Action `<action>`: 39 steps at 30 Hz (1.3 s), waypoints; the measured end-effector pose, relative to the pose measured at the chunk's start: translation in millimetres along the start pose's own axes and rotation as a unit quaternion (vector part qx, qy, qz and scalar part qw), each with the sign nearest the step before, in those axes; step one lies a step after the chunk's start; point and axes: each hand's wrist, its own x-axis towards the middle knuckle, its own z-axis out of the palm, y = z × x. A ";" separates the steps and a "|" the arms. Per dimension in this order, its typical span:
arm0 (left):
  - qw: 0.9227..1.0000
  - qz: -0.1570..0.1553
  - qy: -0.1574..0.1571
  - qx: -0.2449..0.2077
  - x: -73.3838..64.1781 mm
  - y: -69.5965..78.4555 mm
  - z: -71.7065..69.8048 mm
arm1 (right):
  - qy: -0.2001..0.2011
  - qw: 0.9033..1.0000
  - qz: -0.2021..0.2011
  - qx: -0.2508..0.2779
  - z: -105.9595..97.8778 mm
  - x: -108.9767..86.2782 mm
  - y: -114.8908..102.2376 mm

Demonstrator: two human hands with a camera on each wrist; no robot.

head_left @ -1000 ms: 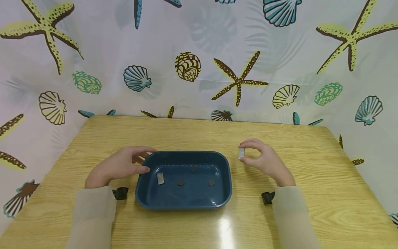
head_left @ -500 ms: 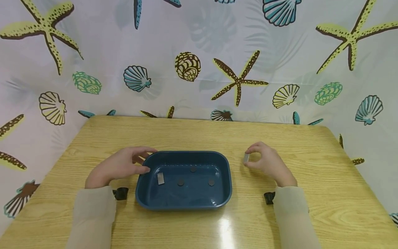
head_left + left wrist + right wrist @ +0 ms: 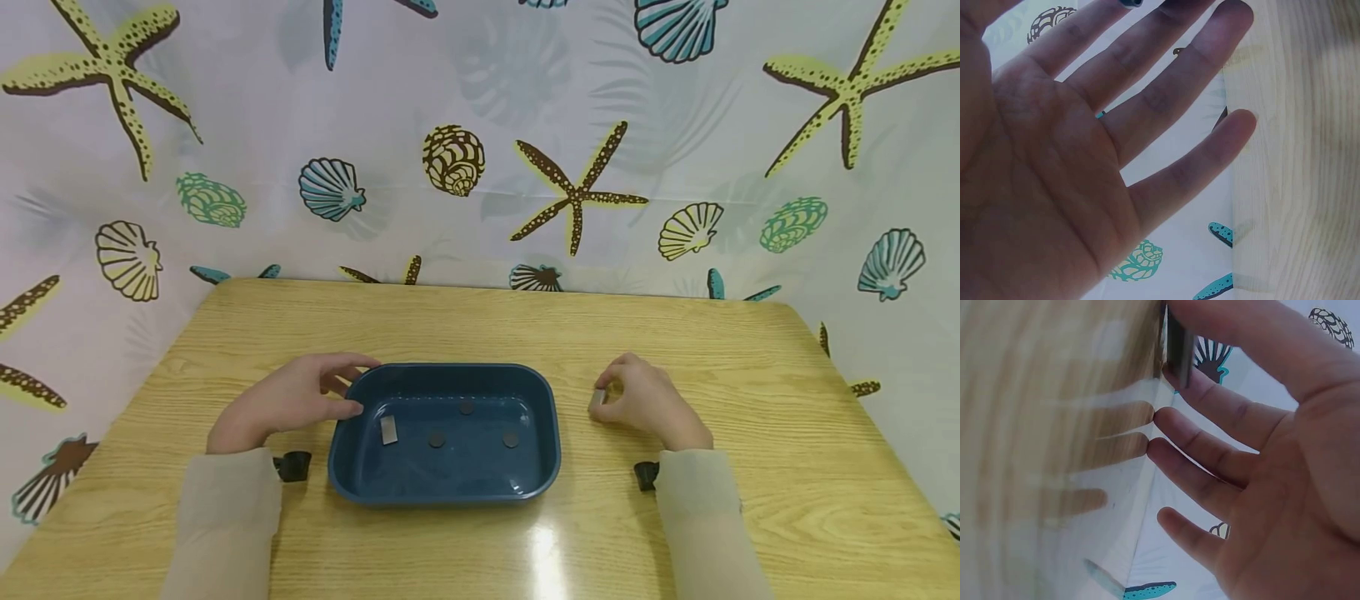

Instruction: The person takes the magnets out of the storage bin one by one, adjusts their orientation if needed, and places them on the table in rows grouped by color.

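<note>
My right hand (image 3: 648,402) pinches a thin grey rectangular plate (image 3: 597,399) between thumb and fingertips, to the right of a dark blue plastic tray (image 3: 442,500). In the right wrist view the plate (image 3: 1179,350) stands on edge, and the middle fingertips meet their reflections on the wooden table (image 3: 1035,487). My left hand (image 3: 296,392) rests at the tray's back left corner, thumb and index finger right at the rim; its fingers (image 3: 1166,106) are loosely extended in the left wrist view. Inside the tray lie another grey rectangular plate (image 3: 388,430) and three grey discs (image 3: 436,439).
A wooden table (image 3: 480,325) bears the tray. White cloth (image 3: 390,100) printed with shells and starfish hangs behind it and on both sides. Black wrist cameras (image 3: 293,466) sit at both wrists, close over the tabletop.
My right hand, pinching the plate, has moved a little right and then toward me, lowering it close over the table. The left hand and tray have not moved.
</note>
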 end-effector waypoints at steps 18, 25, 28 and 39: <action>1.000 -0.001 -0.003 -0.001 0.5 0.3 0.0 | -0.034 0.998 -0.010 0.058 -16.3 -11.3 5.8; 1.000 0.000 -0.002 -0.002 -0.4 1.3 0.5 | -0.048 0.997 -0.018 0.055 -10.7 -9.0 7.1; 1.000 -0.001 -0.002 -0.002 -0.3 1.4 0.5 | -0.043 0.998 -0.028 0.042 -9.8 -7.7 7.0; 1.000 -0.002 -0.001 -0.005 -0.2 2.6 0.7 | -0.017 1.000 -0.021 0.007 -6.5 -3.3 4.5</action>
